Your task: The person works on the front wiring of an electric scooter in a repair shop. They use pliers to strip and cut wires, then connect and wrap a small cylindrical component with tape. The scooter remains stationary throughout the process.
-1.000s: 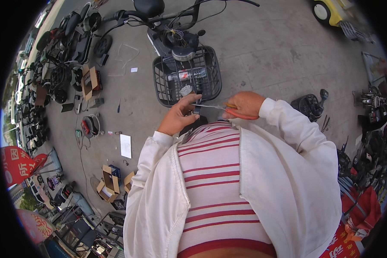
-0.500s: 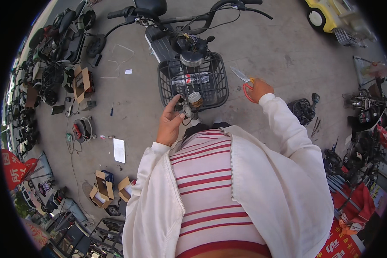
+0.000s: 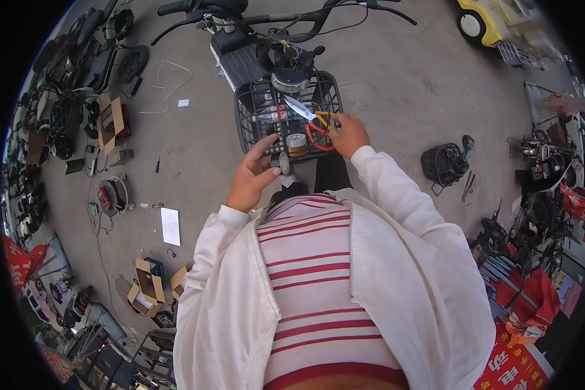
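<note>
My right hand [image 3: 351, 135] grips scissors [image 3: 299, 108] with red and orange handles, their blades pointing far-left over a black wire basket [image 3: 337, 110]. The basket is at the front of an electric bike [image 3: 237, 60]. At its near-left corner my left hand [image 3: 252, 177] holds a small round dark piece with a grey face [image 3: 284, 164] between thumb and fingers; its kind is unclear. Beside it in the basket stands a short cylinder [image 3: 296, 144] with a pale top and brown ribbed side. A clear package with red marks [image 3: 266, 115] lies farther in.
Loose wires [image 3: 287, 47] hang near the bike's headlamp [image 3: 290, 80]. Parked bikes [image 3: 65, 110], cardboard boxes [image 3: 112, 123] and a screwdriver [image 3: 157, 164] are to the left. On the right lie another black basket [image 3: 443, 164] and piled parts. A yellow vehicle [image 3: 500, 26] stands far right.
My right hand has brought the scissors leftward from beside the basket to over it. My left hand stays near the basket's corner with the round piece. The view has shifted slightly.
</note>
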A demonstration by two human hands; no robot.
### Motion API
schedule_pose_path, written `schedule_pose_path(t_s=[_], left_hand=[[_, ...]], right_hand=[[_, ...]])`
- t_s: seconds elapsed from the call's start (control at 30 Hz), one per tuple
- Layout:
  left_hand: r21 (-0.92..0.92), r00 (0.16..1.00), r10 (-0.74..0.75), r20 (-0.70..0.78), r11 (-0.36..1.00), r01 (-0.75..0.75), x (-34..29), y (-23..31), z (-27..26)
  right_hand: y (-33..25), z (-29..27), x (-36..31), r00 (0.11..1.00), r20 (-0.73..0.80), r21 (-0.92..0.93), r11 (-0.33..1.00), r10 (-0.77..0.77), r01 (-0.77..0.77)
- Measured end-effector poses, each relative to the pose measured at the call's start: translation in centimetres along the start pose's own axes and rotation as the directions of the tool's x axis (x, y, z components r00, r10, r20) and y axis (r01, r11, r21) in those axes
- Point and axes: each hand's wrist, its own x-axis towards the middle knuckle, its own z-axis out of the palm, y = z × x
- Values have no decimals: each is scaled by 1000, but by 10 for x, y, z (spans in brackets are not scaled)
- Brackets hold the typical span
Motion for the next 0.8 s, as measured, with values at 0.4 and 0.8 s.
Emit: schedule_pose_path(t_s=[0.4,0.8], left_hand=[[441,954,-118,275,897,-17,17,8,23],[344,970,-64,236,939,-21,8,-10,26]], right_hand=[[-61,-64,3,852,425,692,716,-304,-90],[-28,-56,-37,835,541,837,30,105,-546]])
